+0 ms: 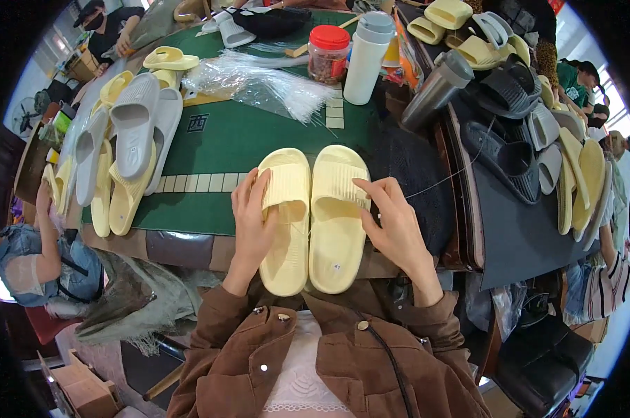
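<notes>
Pale-yellow slippers (pixel 336 240), ribbed straps (pixel 287 182), left fingers (pixel 243 197) and right fingers (pixel 383 197) clamped on outer edges

Number (pixel 337 267) on slipper (pixel 338 240), character (pixel 197 123) on mat (pixel 224 157)

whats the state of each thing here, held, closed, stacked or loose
left yellow slipper: insole up, held by left hand
right yellow slipper: insole up, held by right hand
red-topped jar: closed, upright
white bottle: closed, upright
steel tumbler: closed
clear strands: fanned out at one end
top grey slipper: resting on other slippers
</notes>
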`<state>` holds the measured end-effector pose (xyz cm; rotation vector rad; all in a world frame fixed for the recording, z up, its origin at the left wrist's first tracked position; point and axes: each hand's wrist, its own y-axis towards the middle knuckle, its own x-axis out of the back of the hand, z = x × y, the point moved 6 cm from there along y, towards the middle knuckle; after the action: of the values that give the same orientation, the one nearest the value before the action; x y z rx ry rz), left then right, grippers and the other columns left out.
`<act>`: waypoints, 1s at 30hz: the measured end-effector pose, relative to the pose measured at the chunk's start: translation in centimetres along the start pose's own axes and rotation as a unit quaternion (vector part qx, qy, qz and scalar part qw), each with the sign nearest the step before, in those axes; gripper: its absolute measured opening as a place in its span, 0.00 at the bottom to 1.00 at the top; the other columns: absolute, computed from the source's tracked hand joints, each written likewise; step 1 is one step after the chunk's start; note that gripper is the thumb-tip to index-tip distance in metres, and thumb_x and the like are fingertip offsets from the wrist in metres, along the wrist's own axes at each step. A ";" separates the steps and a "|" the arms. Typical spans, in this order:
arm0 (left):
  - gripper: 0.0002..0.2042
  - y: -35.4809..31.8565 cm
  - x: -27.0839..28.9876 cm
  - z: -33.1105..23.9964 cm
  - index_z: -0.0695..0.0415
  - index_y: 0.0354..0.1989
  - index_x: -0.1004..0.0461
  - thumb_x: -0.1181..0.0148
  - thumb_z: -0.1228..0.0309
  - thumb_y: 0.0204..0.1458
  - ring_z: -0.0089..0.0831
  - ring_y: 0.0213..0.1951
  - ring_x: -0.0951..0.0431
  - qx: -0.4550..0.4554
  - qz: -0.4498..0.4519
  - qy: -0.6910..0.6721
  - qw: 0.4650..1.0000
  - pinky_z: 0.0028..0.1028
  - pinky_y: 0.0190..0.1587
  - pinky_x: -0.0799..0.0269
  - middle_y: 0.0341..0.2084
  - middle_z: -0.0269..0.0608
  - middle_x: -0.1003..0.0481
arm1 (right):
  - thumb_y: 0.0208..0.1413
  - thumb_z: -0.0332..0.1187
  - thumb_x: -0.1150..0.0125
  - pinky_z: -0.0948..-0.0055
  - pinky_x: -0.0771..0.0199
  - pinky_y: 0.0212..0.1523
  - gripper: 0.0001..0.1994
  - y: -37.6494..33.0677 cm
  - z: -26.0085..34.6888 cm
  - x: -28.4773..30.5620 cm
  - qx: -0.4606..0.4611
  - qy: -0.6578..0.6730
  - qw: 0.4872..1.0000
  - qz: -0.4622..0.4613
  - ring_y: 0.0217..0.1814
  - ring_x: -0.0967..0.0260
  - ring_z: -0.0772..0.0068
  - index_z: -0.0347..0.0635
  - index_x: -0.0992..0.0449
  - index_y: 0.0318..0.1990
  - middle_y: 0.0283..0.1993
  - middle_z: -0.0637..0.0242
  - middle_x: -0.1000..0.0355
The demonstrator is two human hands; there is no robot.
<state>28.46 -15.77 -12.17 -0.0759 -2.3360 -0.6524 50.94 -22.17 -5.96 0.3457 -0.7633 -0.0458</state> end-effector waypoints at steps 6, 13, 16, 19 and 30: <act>0.30 -0.3 -0.3 -1.6 0.59 0.61 0.36 0.48 0.83 0.42 0.49 0.63 0.46 -0.021 -0.016 -0.057 0.998 0.43 0.65 0.50 0.63 0.51 0.44 | 0.44 0.16 0.51 0.62 0.28 0.40 0.19 -0.7 3.3 0.1 0.082 0.098 0.992 0.011 0.40 0.29 0.50 0.38 0.29 0.46 0.38 0.55 0.32; 0.22 -0.1 2.4 -6.8 0.60 0.52 0.27 0.45 0.83 0.45 0.40 0.50 0.27 -0.120 0.012 -0.162 0.979 0.34 0.50 0.29 0.52 0.48 0.29 | 0.42 0.16 0.51 0.63 0.28 0.39 0.17 -2.3 7.6 -1.5 0.151 0.242 0.948 0.140 0.35 0.30 0.54 0.36 0.29 0.43 0.34 0.58 0.30; 0.20 -1.3 1.8 -9.3 0.60 0.50 0.26 0.44 0.83 0.46 0.39 0.45 0.24 -0.123 0.125 -0.273 0.946 0.32 0.45 0.26 0.53 0.47 0.29 | 0.40 0.15 0.52 0.63 0.28 0.37 0.17 -2.9 8.6 -2.1 0.176 0.294 0.921 0.186 0.35 0.30 0.56 0.34 0.29 0.41 0.33 0.60 0.30; 0.15 -1.3 1.8 -11.1 0.61 0.43 0.24 0.44 0.84 0.46 0.37 0.40 0.22 -0.174 0.176 -0.291 0.924 0.29 0.42 0.26 0.45 0.46 0.24 | 0.45 0.16 0.51 0.65 0.27 0.36 0.13 -3.2 9.4 -0.8 0.221 0.316 0.907 0.167 0.32 0.29 0.59 0.36 0.30 0.40 0.33 0.60 0.31; 0.09 0.1 3.6 -8.7 0.61 0.35 0.23 0.43 0.86 0.47 0.37 0.32 0.22 -0.177 0.065 -0.155 0.970 0.28 0.35 0.27 0.32 0.44 0.23 | 0.47 0.20 0.57 0.74 0.34 0.25 0.09 -4.0 6.7 6.5 0.173 0.468 0.864 -0.060 0.24 0.33 0.68 0.34 0.26 0.29 0.26 0.61 0.28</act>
<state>31.13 -20.32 -4.34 -0.5242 -2.4524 -1.0474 51.38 -29.01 1.60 0.6874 0.2325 0.1412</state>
